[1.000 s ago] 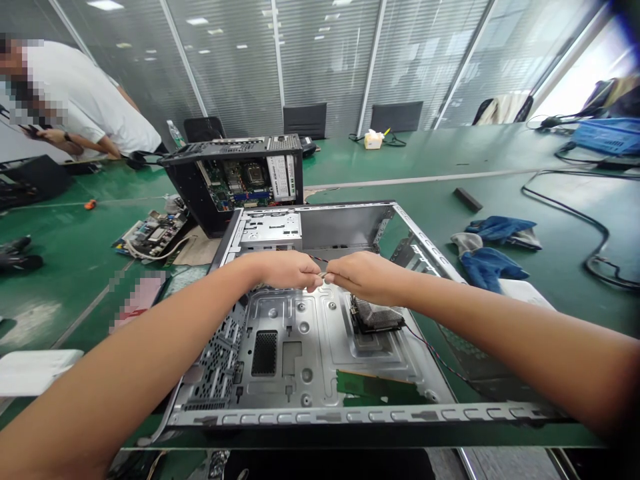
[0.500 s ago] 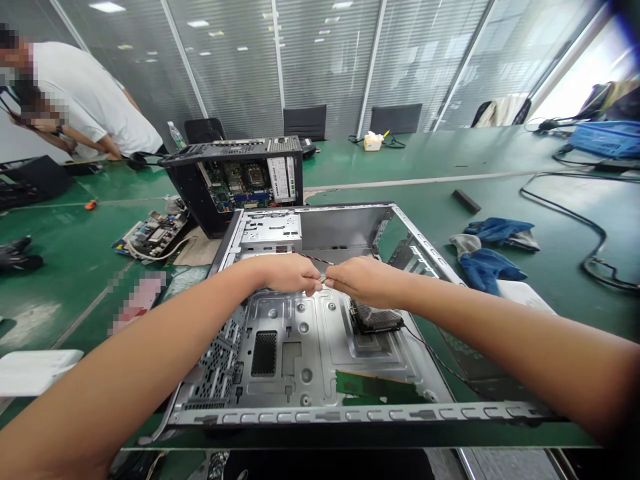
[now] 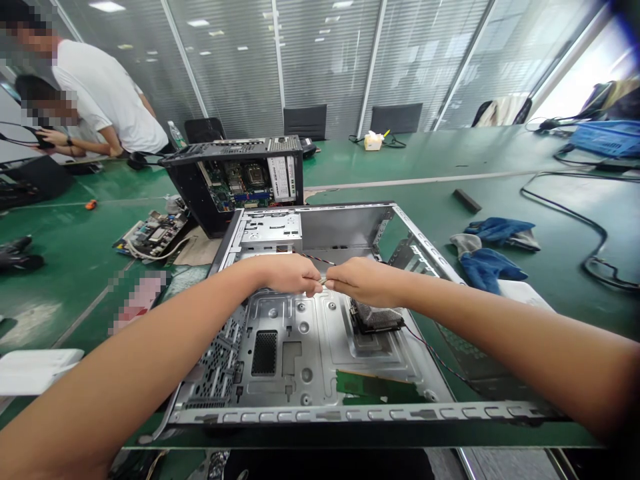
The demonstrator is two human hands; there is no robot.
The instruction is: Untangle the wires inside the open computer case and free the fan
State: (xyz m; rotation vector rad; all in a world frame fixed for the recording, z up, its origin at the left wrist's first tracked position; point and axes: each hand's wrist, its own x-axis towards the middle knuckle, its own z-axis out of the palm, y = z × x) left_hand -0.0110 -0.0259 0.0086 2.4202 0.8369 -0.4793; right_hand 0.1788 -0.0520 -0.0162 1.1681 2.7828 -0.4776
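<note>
An open computer case (image 3: 320, 415) lies on its side in front of me, its bare metal floor facing up. Above that floor my left hand (image 3: 295, 273) and my right hand (image 3: 357, 280) meet fingertip to fingertip, both pinched closed. A thin twisted cable (image 3: 315, 258) runs to the fingers from behind; the exact piece in each pinch is mostly hidden. Below my right hand sits a CPU cooler (image 3: 376, 319) with metal fins, its own wire (image 3: 430, 350) trailing out over the case's right side. Green memory sticks (image 3: 375, 385) lie near the front rim.
Behind stands a second computer case (image 3: 233, 150) with a motherboard inside. Left of it lies a loose circuit board (image 3: 155, 235). To the right are blue gloves (image 3: 493, 263), a dark block (image 3: 467, 200) and a black cable (image 3: 595, 227). Two people are at the far left.
My hands and the cable hold almost the same position. At the far left, the people have shifted slightly to the right, and one has raised their head.
</note>
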